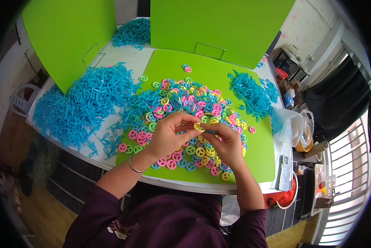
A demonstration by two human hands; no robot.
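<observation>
Head view, looking down on a white table (123,56) covered by a green mat (260,157). A small yellow ring (199,126), a flat disc with spokes, is being pinched between the fingertips of the left hand (167,138) and the right hand (226,142), which are being held together just above a spread of like rings (185,103) in pink, yellow, green and blue. The ring is judged to be light, stiff moulded plastic, probably smooth and easily dropped; it is best gripped at the outer rim between thumb and forefinger, as is being done. Heaps of blue plastic sticks (86,103) are lying to the left, at the far edge and to the right of the mat. Upright green boards (222,25) are screening the far side, and a clear bag (291,126) is resting at the right edge. Much of the ring is being covered by the fingers, so whether a second piece is being held with it cannot be told. Rings beneath the palms are hidden, and the near table edge is being cut off by the dark sleeves (164,223).
</observation>
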